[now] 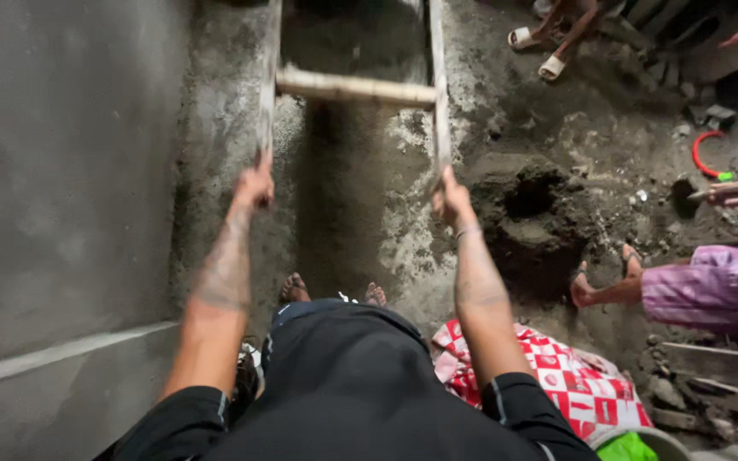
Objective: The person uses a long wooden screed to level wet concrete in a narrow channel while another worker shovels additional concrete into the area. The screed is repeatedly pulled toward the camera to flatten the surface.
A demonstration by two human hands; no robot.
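two hands [254, 183], one ladder [356, 87], perhaps two bystanders [711, 286]

Your ladder [354, 85] runs off the top edge, so you see one rung only. Your own body hides most of your feet [333, 294]. The person in purple [711, 288] is cut by the right edge. The red checkered cloth [570, 376] is partly behind your right forearm.

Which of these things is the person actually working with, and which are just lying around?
In use:
wooden ladder
left hand on its left rail
right hand on its right rail

Lying about:
red-and-white checked cloth
red hoop
hole in the dirt
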